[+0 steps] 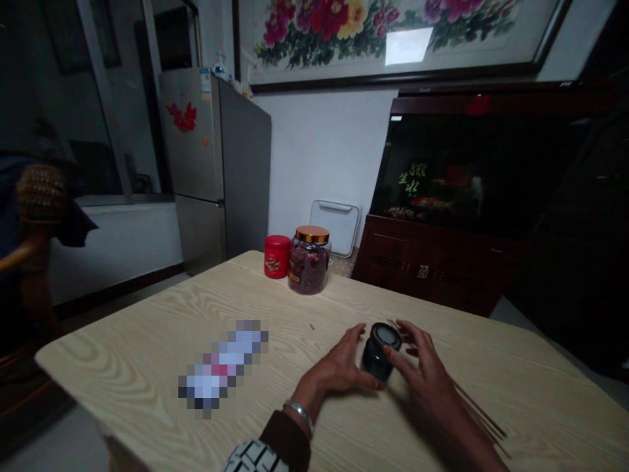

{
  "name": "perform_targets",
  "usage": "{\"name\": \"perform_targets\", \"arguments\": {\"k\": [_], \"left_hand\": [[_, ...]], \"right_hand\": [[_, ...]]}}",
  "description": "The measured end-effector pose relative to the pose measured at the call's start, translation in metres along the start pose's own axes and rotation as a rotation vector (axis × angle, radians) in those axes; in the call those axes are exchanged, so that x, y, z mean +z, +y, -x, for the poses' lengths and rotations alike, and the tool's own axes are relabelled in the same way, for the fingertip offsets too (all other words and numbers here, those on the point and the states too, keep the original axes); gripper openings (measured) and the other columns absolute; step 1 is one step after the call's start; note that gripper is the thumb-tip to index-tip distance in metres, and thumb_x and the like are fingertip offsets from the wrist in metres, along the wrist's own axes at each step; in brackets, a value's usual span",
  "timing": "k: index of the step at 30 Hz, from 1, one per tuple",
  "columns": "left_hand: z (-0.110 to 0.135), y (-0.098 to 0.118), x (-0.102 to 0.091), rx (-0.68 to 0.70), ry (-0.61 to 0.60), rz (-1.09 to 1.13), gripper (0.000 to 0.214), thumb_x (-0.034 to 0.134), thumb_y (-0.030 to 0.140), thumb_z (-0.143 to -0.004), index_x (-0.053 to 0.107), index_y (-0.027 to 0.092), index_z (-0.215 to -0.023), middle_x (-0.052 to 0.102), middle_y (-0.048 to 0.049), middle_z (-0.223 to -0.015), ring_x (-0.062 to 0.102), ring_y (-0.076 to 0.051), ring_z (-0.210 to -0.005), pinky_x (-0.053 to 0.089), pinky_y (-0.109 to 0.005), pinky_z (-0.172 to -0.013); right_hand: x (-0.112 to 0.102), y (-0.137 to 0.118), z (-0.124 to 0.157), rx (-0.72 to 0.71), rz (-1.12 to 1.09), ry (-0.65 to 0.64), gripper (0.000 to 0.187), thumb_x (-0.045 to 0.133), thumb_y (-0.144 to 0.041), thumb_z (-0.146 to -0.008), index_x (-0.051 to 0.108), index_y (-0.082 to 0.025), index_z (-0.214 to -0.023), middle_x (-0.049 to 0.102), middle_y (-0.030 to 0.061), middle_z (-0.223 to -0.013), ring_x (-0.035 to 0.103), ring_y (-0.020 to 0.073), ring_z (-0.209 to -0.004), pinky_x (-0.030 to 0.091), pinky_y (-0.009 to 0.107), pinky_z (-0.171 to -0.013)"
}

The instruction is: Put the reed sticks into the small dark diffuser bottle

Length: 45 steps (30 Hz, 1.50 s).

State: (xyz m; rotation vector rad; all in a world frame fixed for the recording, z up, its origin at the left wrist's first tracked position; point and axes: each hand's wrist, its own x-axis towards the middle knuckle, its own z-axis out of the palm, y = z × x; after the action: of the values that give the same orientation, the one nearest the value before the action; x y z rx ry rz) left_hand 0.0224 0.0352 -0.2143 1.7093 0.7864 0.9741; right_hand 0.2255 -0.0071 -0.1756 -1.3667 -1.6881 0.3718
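A small dark glass jar (377,360) with a round grey top stands on the wooden table, between my two hands. My left hand (341,364) curves around its left side with the fingers spread. The left thumb lies by the jar's base, and a gap shows between the index finger and the jar. My right hand (422,360) grips the jar from the right, thumb near the rim and fingertips partly hidden behind. Several thin brown sticks (479,413) lie on the table, partly covered by my right forearm.
Farther back on the table (147,334) stand a red canister (278,256) and a clear jar of dried petals (308,265) with a copper-coloured lid. A blurred-out oblong item (223,367) lies to the left. Behind are a fridge (194,151) and a fish tank (457,177).
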Motion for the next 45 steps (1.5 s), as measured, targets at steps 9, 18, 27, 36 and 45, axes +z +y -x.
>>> {"name": "perform_targets", "arguments": {"k": [9, 18, 27, 36, 45], "left_hand": [[0.017, 0.08, -0.028, -0.021, 0.171, 0.137, 0.057, 0.057, 0.068, -0.084, 0.042, 0.019, -0.059, 0.039, 0.006, -0.051, 0.036, -0.008, -0.048, 0.03, -0.022, -0.05], [-0.002, 0.193, -0.035, 0.0, -0.254, 0.69, 0.074, 0.03, 0.093, -0.075, 0.025, 0.023, -0.052, 0.02, 0.0082, -0.045, 0.017, -0.005, -0.039, 0.02, -0.02, -0.042], [0.001, 0.169, -0.027, -0.039, -0.445, 0.798, 0.078, 0.035, 0.096, -0.069, 0.024, 0.02, -0.05, 0.018, 0.0082, -0.043, 0.015, -0.005, -0.037, 0.02, -0.019, -0.038], [-0.007, 0.132, -0.028, -0.069, -0.502, 0.845, 0.077, 0.043, 0.092, -0.071, 0.024, 0.02, -0.05, 0.017, 0.0085, -0.043, 0.015, -0.004, -0.037, 0.018, -0.018, -0.038], [-0.007, 0.096, -0.025, 0.0, -0.283, 0.756, 0.066, 0.052, 0.081, -0.079, 0.037, 0.019, -0.062, 0.035, 0.007, -0.055, 0.025, -0.005, -0.044, 0.023, -0.019, -0.044]], "right_hand": [[-0.065, -0.025, -0.003, 0.274, -0.505, -0.152, 0.065, 0.044, -0.083, -0.08, 0.034, -0.024, -0.057, 0.027, -0.0073, -0.053, 0.02, 0.009, -0.048, 0.018, 0.024, -0.044], [-0.12, -0.112, -0.032, 0.112, -1.072, -0.485, 0.072, 0.021, -0.092, -0.077, 0.021, -0.024, -0.054, 0.015, -0.0091, -0.049, 0.012, 0.0086, -0.046, 0.019, 0.024, -0.043], [-0.114, -0.109, -0.031, 0.115, -1.118, -0.592, 0.072, 0.02, -0.093, -0.075, 0.021, -0.024, -0.054, 0.015, -0.01, -0.047, 0.01, 0.007, -0.043, 0.014, 0.024, -0.043], [-0.101, -0.085, -0.027, 0.168, -1.114, -0.585, 0.073, 0.026, -0.092, -0.076, 0.02, -0.024, -0.053, 0.015, -0.0105, -0.045, 0.01, 0.006, -0.042, 0.012, 0.023, -0.042], [-0.082, -0.064, -0.025, 0.225, -0.721, -0.465, 0.065, 0.039, -0.084, -0.083, 0.036, -0.023, -0.059, 0.028, -0.0082, -0.054, 0.018, 0.0081, -0.047, 0.016, 0.023, -0.045]]}}
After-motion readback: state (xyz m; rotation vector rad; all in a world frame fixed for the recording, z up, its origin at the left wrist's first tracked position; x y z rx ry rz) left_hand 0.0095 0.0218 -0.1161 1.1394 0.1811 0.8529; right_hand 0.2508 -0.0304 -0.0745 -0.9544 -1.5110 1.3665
